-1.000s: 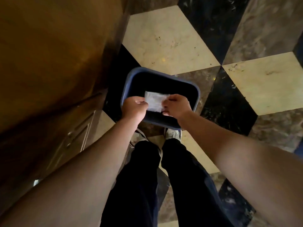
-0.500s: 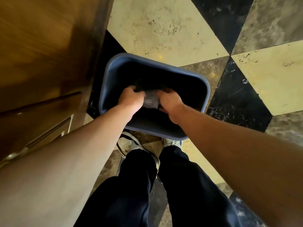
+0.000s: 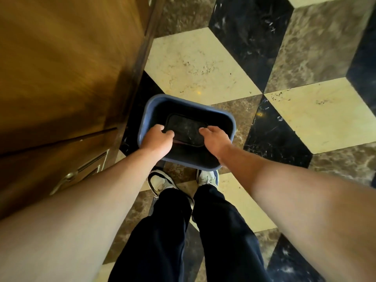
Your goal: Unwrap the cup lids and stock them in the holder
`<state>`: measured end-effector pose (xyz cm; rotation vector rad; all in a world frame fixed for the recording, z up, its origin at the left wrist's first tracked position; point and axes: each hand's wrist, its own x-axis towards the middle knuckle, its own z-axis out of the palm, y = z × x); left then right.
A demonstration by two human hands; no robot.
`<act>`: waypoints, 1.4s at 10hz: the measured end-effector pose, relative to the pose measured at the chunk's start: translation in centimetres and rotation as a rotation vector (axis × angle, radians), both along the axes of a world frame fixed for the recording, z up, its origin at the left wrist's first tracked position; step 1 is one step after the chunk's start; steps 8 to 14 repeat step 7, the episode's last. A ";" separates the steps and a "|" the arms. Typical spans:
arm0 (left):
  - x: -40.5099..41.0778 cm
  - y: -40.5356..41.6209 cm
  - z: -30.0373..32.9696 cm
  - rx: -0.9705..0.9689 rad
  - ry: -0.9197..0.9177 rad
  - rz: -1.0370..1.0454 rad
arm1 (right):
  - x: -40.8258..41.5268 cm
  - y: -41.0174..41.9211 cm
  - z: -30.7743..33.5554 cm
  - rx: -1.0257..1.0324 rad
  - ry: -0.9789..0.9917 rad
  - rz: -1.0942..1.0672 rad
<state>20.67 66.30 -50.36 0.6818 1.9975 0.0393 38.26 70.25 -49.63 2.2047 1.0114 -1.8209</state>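
Hovering 2 hands, left hand (image 3: 155, 138) & right hand (image 3: 215, 138), 1 blue bin (image 3: 184, 99)

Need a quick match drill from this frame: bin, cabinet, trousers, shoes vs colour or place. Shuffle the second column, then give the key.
1. bin
2. cabinet
3. trousers
4. left hand

A. brown wood, on the person's left
B. over the bin's near left rim
C. blue rim, on the floor ahead of the feet
D. dark, bottom centre

Pairs: 1-C, 2-A, 3-D, 4-B

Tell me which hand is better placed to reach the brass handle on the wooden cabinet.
Left. The left hand hangs over the blue plastic bin on the side beside the wooden cabinet; the brass handle lies along that forearm.
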 end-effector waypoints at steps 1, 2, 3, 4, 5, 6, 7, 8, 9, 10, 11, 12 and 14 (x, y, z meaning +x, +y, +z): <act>0.0 -0.2 3.2 0.012 0.006 -0.035 | 0.3 0.3 3.4 0.005 -0.007 0.083; 0.1 -0.5 8.3 0.018 0.015 -0.114 | 0.5 0.8 8.5 0.039 0.008 0.170; 0.2 -0.7 12.0 0.026 0.027 -0.164 | 0.5 1.0 12.1 0.057 0.025 0.194; 0.5 -1.4 17.5 0.035 0.014 -0.195 | 0.9 0.5 17.1 0.090 0.011 0.291; 0.5 -2.0 20.9 0.015 0.020 -0.208 | 1.2 0.2 20.2 0.112 -0.010 0.390; 0.1 -2.1 25.6 0.027 0.012 -0.195 | 1.6 -0.1 24.5 0.126 -0.033 0.427; -0.4 -2.0 29.1 0.059 -0.008 -0.126 | 1.4 0.1 27.7 0.157 -0.054 0.426; -0.4 -2.0 29.1 0.059 -0.008 -0.126 | 1.4 0.1 27.7 0.157 -0.054 0.426; -0.4 -2.0 29.1 0.059 -0.008 -0.126 | 1.4 0.1 27.7 0.157 -0.054 0.426; -0.4 -2.0 29.1 0.059 -0.008 -0.126 | 1.4 0.1 27.7 0.157 -0.054 0.426; -0.4 -2.0 29.1 0.059 -0.008 -0.126 | 1.4 0.1 27.7 0.157 -0.054 0.426; -0.4 -2.0 29.1 0.059 -0.008 -0.126 | 1.4 0.1 27.7 0.157 -0.054 0.426; -0.4 -2.0 29.1 0.059 -0.008 -0.126 | 1.4 0.1 27.7 0.157 -0.054 0.426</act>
